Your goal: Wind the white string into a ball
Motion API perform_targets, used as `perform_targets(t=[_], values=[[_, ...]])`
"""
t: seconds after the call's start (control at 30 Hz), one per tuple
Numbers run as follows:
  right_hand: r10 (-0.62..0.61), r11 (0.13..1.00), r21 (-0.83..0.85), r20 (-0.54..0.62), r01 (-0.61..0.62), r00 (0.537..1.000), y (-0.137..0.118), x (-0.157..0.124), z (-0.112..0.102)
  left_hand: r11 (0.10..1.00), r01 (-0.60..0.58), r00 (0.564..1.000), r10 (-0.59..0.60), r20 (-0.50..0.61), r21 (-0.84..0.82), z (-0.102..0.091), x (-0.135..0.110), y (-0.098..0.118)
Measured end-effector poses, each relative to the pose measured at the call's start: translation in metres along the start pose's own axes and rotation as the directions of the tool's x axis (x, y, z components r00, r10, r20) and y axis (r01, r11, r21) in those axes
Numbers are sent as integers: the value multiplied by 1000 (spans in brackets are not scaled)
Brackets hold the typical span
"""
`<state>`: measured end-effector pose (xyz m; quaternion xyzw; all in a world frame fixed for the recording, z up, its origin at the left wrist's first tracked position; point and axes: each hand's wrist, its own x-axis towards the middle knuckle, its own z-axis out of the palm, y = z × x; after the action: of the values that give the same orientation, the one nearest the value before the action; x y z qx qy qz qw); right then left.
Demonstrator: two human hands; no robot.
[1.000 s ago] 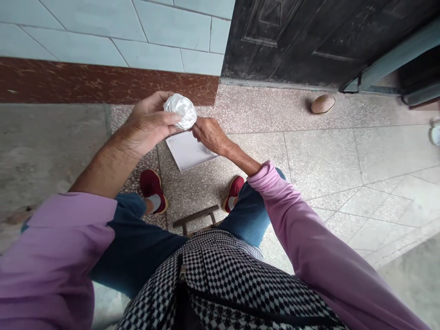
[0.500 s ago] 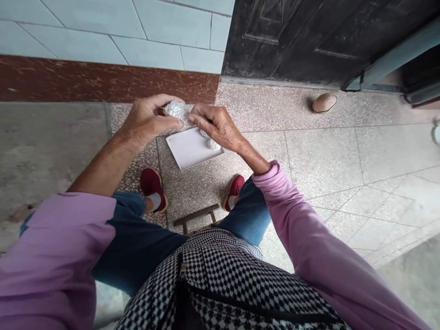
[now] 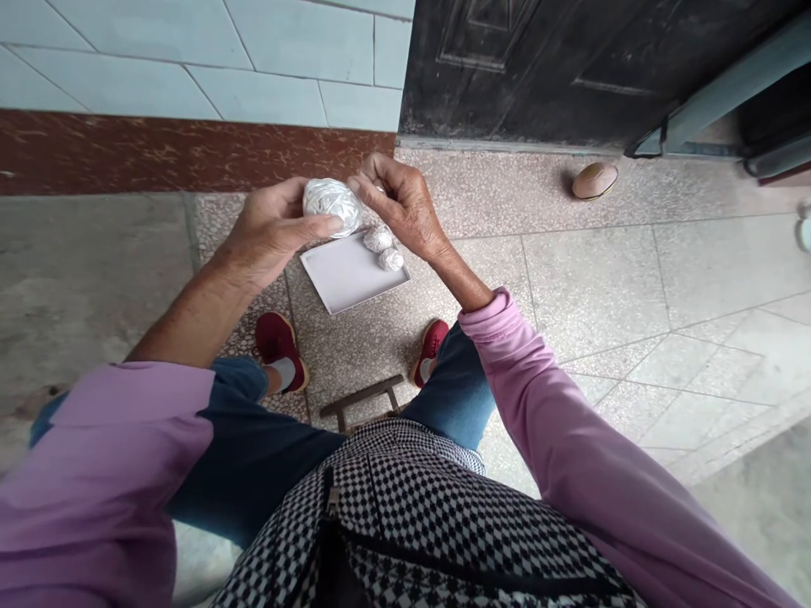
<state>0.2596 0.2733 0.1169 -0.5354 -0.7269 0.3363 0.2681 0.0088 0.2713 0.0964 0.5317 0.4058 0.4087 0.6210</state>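
Observation:
A ball of white string [image 3: 330, 205], wound from shiny strands, rests in my left hand [image 3: 269, 232]. The thumb presses its near side while the fingers go behind it, partly hidden. Just right of the ball, my right hand [image 3: 402, 203] is closed in a pinch, thumb against bent fingers. Whatever thin strand may be between those fingertips is too fine to make out. Below both hands a shallow white tray [image 3: 348, 274] lies on the floor. Two smaller white balls, one farther back [image 3: 378, 238] and one nearer [image 3: 391, 259], sit at its right end.
Red shoes, left [image 3: 277, 346] and right [image 3: 432, 346], stand on either side of the tray. A wooden stool frame [image 3: 361, 401] shows between the legs. By the dark door [image 3: 507, 76] lies a rounded tan object [image 3: 594, 181]. A tiled wall [image 3: 272, 51] rises ahead.
My right hand has lifted and moved slightly away from the ball, uncovering both small balls in the tray. The ball in my left hand has turned and shows more fully.

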Motion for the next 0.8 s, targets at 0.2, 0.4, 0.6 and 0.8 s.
perform_targets(t=[0.2,0.4,0.6,0.8], values=[[-103,980,159,-97,118,990,3,3,13,999,31,997,-30,73,-13,1,-4,6],[-63,991,119,-9,63,998,4,4,28,998,13,1000,-12,12,-54,3,-4,14],[-69,996,-46,158,77,985,-10,-12,44,997,-73,985,76,-153,27,-18,16,0],[-219,970,142,138,199,966,-23,-23,24,961,-134,963,184,-199,241,-28,17,-9]])
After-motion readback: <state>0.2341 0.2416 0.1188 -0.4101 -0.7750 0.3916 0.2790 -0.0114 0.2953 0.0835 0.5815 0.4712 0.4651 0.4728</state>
